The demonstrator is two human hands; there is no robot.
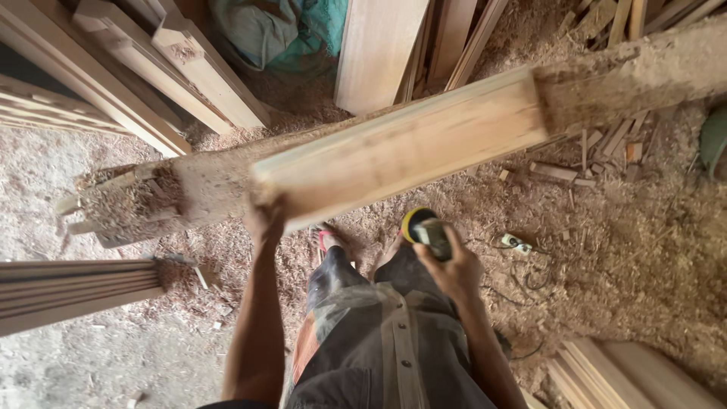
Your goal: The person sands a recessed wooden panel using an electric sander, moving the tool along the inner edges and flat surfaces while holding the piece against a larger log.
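Pale wooden plank (401, 148) spans frame centre, tilted, lying on rough sawdust-caked beam (628, 72) running lower left to upper right. Left hand (265, 220) grips plank's near lower-left corner, fingers curled over edge. Right hand (454, 269), centre right, fingers wrapped around yellow-and-grey tape measure (424, 227), just below plank. Sawdust floor (644, 257) throughout; small white plug (516, 243) with cable right of centre. Stacked boards (136, 68) upper left, more timber (76, 291) at left edge, offcuts (598, 151) upper right.
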